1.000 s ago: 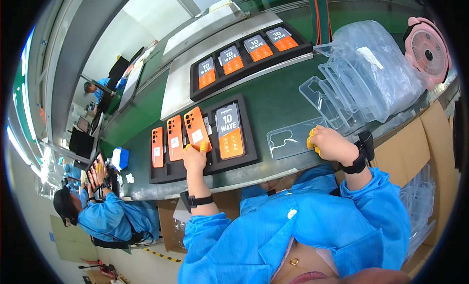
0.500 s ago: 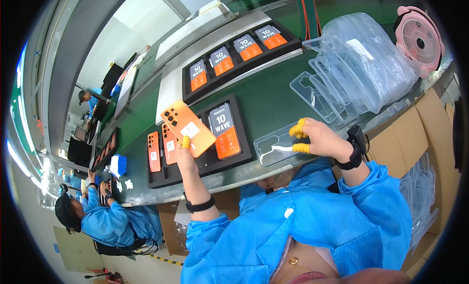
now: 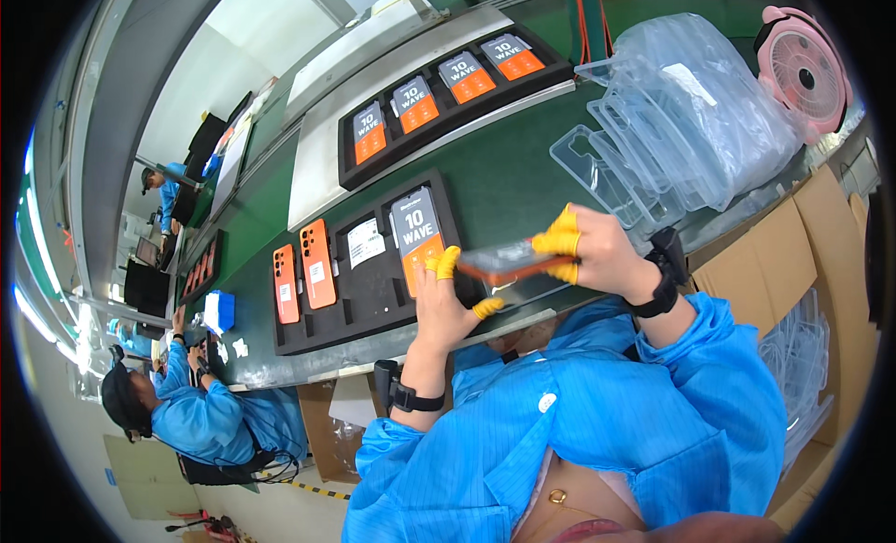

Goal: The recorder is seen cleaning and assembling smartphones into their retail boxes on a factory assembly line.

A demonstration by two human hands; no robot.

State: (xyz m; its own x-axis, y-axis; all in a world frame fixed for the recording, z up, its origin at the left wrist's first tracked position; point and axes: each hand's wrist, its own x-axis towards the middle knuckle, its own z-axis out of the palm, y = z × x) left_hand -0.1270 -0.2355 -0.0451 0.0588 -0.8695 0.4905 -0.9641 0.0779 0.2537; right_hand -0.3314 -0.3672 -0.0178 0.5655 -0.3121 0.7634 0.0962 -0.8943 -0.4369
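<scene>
A worker's right hand (image 3: 605, 253), yellow finger cots (image 3: 565, 230) on its fingers, is pinching a motion-blurred, orange-edged smartphone (image 3: 509, 260) just off the right end of a slotted black foam tray (image 3: 373, 282). The left hand (image 3: 441, 300) is spreading its thumb and fingers at the foam tray's near right corner, close to the phone's other end; whether it is touching the phone, one cannot tell. Two orange smartphones (image 3: 317, 265) are lying camera side up in the foam tray's left slots, while a film-covered smartphone (image 3: 417, 230) is filling its rightmost slot. Beyond the foam tray, a second black tray (image 3: 397, 151) is holding four film-covered phones. To the foam tray's right, clear phone cases (image 3: 644, 146) are fanning out beside a plastic bag (image 3: 700, 118) and a pink fan (image 3: 805, 76). To its left, a blue box (image 3: 219, 311) is sitting near a blue-smocked co-worker (image 3: 219, 417).
</scene>
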